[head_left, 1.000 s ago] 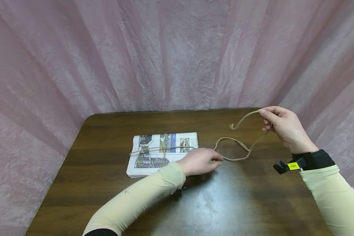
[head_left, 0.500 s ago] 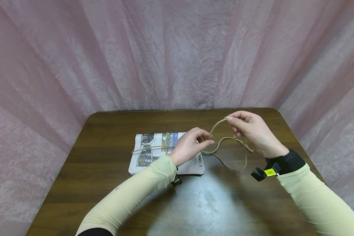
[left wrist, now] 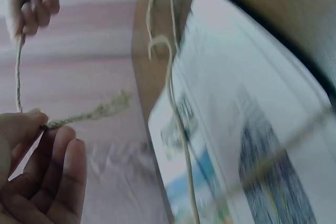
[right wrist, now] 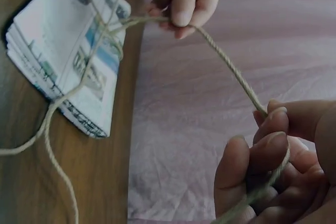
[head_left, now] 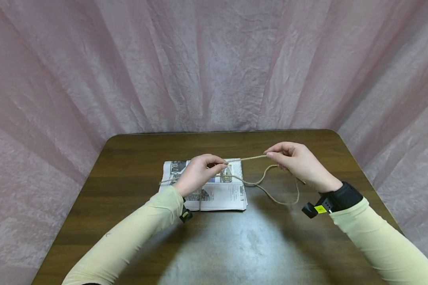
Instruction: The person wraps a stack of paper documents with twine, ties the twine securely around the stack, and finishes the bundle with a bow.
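A pink curtain [head_left: 214, 67] hangs beyond the far edge of the brown wooden table [head_left: 256, 245]. Folded newspapers [head_left: 221, 202] lie stacked left of the middle. Above them, the person's left hand [head_left: 197, 174] pinches twine [head_left: 249, 158] near a frayed end; to the right, above the table, the right hand [head_left: 302, 165] pinches it too. More twine crosses the newspapers and curves loosely to their right.

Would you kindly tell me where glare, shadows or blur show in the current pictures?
Head view: pale glare and soft shadows on the table; left wrist view: papers look soft, the rope at the right edge blurred; right wrist view: rope blurs near the bottom edge, by the right hand.
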Motion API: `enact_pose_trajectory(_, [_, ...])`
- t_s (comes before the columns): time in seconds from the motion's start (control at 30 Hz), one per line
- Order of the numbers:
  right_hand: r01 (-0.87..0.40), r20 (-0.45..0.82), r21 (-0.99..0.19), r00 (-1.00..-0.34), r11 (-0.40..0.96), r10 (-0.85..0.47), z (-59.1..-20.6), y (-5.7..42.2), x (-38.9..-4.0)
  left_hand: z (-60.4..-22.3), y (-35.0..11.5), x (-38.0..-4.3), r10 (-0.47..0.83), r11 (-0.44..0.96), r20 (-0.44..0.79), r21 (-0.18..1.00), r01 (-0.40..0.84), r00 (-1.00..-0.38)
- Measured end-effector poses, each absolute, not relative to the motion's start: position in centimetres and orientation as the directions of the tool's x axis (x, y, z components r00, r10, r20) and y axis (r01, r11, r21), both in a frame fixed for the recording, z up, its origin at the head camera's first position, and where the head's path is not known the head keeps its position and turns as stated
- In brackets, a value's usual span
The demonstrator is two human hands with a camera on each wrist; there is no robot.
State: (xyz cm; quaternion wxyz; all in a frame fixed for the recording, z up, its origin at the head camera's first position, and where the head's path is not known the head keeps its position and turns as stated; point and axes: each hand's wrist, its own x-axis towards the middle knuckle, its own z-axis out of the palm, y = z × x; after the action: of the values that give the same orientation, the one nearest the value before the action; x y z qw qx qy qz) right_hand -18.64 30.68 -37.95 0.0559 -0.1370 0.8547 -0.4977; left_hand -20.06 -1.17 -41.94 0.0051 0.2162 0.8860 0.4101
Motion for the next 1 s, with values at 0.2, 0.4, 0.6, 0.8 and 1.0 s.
enact_pose_trajectory(0.2, [-0.198, 0.028, -0.849, -0.943, 0.490, -0.332, -39.0, 30.7, -18.5, -41.6, -5.0, -20.6, 0.332, 0.578, 0.088, 0.767, 0.277, -0.939])
enact_pose_trajectory(0.4, [-0.222, 0.033, -0.835, -0.934, 0.503, -0.357, -40.3, 30.7, -18.4, -41.6, -8.3, -21.3, 0.264, 0.599, 0.027, 0.779, 0.186, -0.964])
enact_pose_trajectory(0.6, [-0.219, 0.012, -0.848, -0.918, 0.483, -0.396, -41.8, 30.5, -18.1, -41.6, -10.6, -22.1, 0.214, 0.599, -0.007, 0.791, 0.125, -0.977])
enact_pose_trajectory(0.8, [-0.233, 0.024, -0.844, -0.916, 0.483, -0.400, -43.2, 29.6, -18.2, -41.5, -11.7, -22.8, 0.203, 0.626, -0.017, 0.772, 0.116, -0.979])
enact_pose_trajectory(1.0, [-0.238, 0.033, -0.848, -0.916, 0.474, -0.400, -43.9, 28.7, -18.6, -42.3, -12.0, -23.6, 0.189, 0.682, -0.013, 0.722, 0.121, -0.982])
